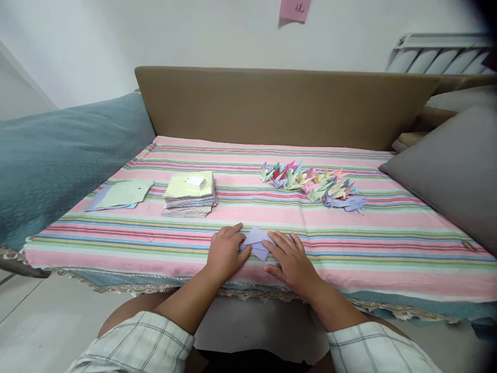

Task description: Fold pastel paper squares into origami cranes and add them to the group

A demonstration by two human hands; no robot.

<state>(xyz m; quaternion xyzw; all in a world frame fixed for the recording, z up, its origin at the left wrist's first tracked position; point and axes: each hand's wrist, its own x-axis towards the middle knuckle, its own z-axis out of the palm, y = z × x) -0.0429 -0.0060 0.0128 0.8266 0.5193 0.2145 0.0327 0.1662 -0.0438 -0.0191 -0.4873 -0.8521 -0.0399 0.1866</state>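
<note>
A partly folded sheet of purple origami paper (pixel 258 239) lies on the striped cloth between my hands. My left hand (pixel 225 253) is closed at the paper's left corner, its thumb on the lower left edge. Spread flat, the fingers of my right hand (pixel 290 261) rest on the paper's right side and hide that corner. Its thumb sits apart, lower down on the cloth. Beyond my right hand stand several folded paper cranes (pixel 291 176) in many colours, grouped closely together. A purple one (pixel 345 203) lies at the near right end of the group.
A thick stack of coloured paper (pixel 190 202) with a small white block (pixel 196 182) on top stands at left. Farther left lie loose green and purple sheets (pixel 126 194). A blue covered armrest (pixel 77 155), brown backrest (pixel 272 106) and grey cushion (pixel 454 171) border the striped cloth (pixel 128 243).
</note>
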